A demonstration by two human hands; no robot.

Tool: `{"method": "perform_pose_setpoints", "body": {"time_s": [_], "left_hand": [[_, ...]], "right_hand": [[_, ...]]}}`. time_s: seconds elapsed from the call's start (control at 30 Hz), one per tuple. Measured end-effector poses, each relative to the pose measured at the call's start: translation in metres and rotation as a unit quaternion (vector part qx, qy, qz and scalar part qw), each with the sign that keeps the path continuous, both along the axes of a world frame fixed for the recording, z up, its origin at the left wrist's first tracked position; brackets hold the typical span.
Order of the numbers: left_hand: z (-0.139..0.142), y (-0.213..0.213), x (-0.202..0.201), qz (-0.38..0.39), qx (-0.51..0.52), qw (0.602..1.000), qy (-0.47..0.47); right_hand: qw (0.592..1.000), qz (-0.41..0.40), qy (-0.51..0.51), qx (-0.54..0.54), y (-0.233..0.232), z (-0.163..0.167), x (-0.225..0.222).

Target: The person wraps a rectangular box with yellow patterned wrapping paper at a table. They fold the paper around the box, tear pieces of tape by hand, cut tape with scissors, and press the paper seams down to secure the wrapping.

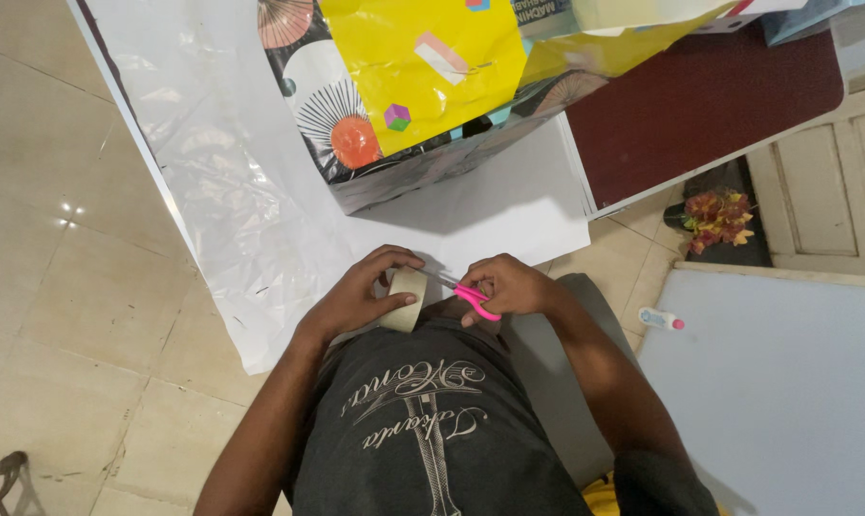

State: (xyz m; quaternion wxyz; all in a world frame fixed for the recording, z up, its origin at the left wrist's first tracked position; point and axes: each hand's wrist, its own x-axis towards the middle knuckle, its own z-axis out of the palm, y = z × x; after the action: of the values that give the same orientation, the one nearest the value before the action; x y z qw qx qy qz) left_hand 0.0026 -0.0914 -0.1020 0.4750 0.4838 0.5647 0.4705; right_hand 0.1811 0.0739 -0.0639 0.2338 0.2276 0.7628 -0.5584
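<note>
My left hand [361, 291] grips a roll of beige tape [406, 298] close to my chest. My right hand [511, 286] holds pink-handled scissors [463, 292], whose blades point left toward the roll and reach its top edge. Both hands hover at the near edge of a white sheet [480, 215] spread on the table. Beyond them stands a box [413, 115] wrapped in black patterned paper and yellow paper with small coloured shapes.
Clear plastic film [232, 191] hangs off the table's left side over a tiled floor. A dark red tabletop [700, 105] lies at the right. A small glue tube [660, 319], a pale blue board [777, 392] and dried flowers [717, 218] sit on the floor at right.
</note>
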Motion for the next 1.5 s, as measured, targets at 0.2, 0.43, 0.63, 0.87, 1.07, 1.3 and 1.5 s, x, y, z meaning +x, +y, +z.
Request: {"method": "perform_pose_setpoints", "body": {"time_s": [0.2,0.43,0.63,0.87,1.07,1.3,1.5], "left_hand": [[0.000,0.000,0.000,-0.007,-0.002,1.000,0.007],[0.003,-0.001,0.000,-0.010,-0.016,1.000,0.001],[0.003,-0.001,-0.001,-0.011,-0.013,1.000,-0.005],[0.001,0.000,-0.002,-0.017,-0.001,1.000,-0.014],[-0.001,-0.001,-0.004,-0.027,-0.007,1.000,-0.009],[-0.005,-0.001,-0.002,-0.023,-0.025,0.999,-0.007],[-0.011,-0.002,-0.003,-0.026,-0.013,1.000,-0.013]], "right_hand": [[1.000,0.003,0.000,0.004,0.002,0.000,0.001],[0.999,-0.009,-0.032,-0.021,0.001,0.002,0.000],[1.000,0.024,-0.015,-0.006,0.000,0.003,-0.003],[0.999,0.028,-0.012,-0.027,-0.003,0.000,-0.009],[0.999,0.026,-0.012,-0.033,-0.001,-0.002,-0.015],[0.998,0.046,0.008,-0.030,0.001,-0.004,-0.021],[0.999,0.032,0.008,-0.038,0.003,-0.005,-0.020]]}}
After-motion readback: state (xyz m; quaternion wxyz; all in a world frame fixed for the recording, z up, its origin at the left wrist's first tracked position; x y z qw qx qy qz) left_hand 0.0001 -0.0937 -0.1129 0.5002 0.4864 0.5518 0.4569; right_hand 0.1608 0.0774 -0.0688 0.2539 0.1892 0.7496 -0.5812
